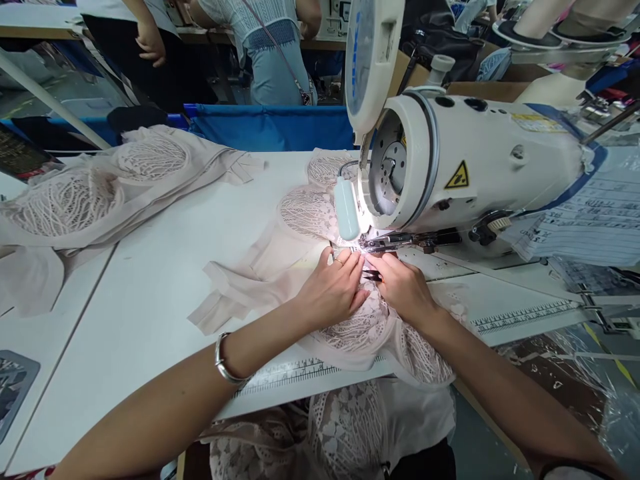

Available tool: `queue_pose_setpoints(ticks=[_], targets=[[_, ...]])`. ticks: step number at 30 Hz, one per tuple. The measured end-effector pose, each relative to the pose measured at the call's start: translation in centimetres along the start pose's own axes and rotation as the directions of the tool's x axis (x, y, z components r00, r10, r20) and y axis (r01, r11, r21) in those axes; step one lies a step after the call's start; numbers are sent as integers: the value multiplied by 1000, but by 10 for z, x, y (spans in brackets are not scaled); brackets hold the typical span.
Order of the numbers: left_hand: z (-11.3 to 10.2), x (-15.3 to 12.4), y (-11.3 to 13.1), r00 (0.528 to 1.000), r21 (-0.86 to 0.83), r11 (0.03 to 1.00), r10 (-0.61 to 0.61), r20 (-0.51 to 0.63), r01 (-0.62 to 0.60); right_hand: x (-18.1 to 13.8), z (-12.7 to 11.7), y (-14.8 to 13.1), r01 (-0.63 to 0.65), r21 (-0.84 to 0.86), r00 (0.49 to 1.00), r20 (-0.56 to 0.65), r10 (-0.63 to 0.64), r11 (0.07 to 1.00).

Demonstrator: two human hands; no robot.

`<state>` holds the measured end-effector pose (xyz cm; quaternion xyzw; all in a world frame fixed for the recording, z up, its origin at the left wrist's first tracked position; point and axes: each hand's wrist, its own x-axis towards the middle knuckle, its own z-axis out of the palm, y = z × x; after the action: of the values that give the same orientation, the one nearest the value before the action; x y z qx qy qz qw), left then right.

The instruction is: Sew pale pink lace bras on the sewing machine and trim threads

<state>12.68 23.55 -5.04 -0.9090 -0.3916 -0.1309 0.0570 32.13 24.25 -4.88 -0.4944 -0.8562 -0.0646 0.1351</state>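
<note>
A pale pink lace bra piece [320, 220] lies under the white sewing machine [475, 167] on the white table [150, 293]. My left hand [333, 290] lies flat on the lace just in front of the presser foot [360, 245], fingers stretched toward the needle. My right hand [403, 287] rests beside it on the same fabric, fingers curled around small dark thread snips [373, 275]. The two hands touch at the fingertips. A silver bracelet [226, 363] circles my left wrist.
A pile of finished lace bras [90, 187] sits at the table's far left. A lamp [347, 208] lights the needle area. Printed paperwork [590, 220] lies right of the machine. Measuring tapes [525, 317] line the table edge. Other people [270, 47] stand behind a blue bin [270, 127].
</note>
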Motion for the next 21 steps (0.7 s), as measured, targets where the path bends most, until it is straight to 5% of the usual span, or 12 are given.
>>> queue_pose_setpoints(ticks=[21], targets=[[-3, 0, 0, 999, -17, 1000, -23, 35, 23, 1, -1, -1, -12, 9, 997, 71, 11, 1000]])
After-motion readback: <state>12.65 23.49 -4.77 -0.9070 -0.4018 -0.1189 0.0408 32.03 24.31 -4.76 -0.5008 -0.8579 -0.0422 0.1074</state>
